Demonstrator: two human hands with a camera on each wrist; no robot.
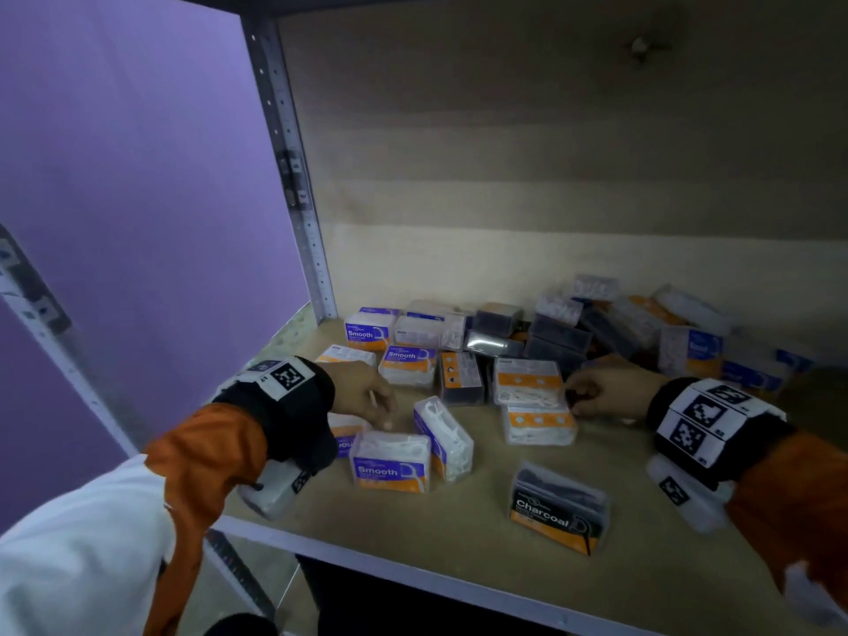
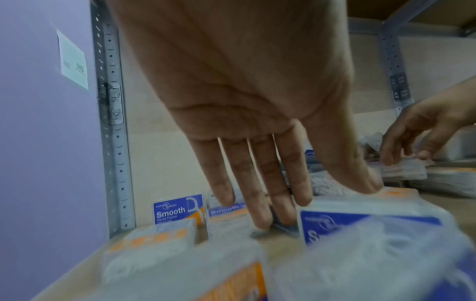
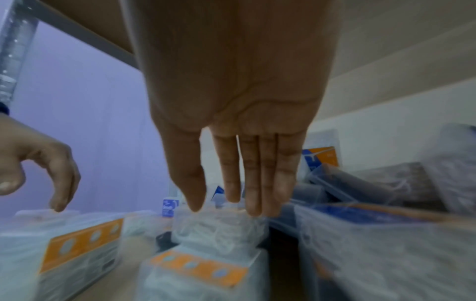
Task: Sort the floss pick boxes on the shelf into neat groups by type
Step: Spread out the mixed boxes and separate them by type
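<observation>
Floss pick boxes lie scattered on a wooden shelf (image 1: 463, 550). My left hand (image 1: 382, 416) hangs open just above a blue "Smooth" box (image 1: 391, 462), fingers straight and pointing down (image 2: 278, 195), holding nothing. Beside that box another one (image 1: 444, 437) stands on its side. My right hand (image 1: 572, 400) reaches with straight fingers (image 3: 233, 195) to the right edge of two orange-labelled boxes of white picks (image 1: 527, 382) (image 1: 539, 422); its fingertips are at the upper one (image 3: 219, 226). A black "Charcoal" box (image 1: 558, 508) stands alone near the front edge.
Several Smooth boxes (image 1: 370, 333) stand at the back left by the metal upright (image 1: 296, 185). A jumbled pile of dark and white boxes (image 1: 596, 330) fills the back right. The shelf's back panel and a purple wall (image 1: 137, 199) close in the space.
</observation>
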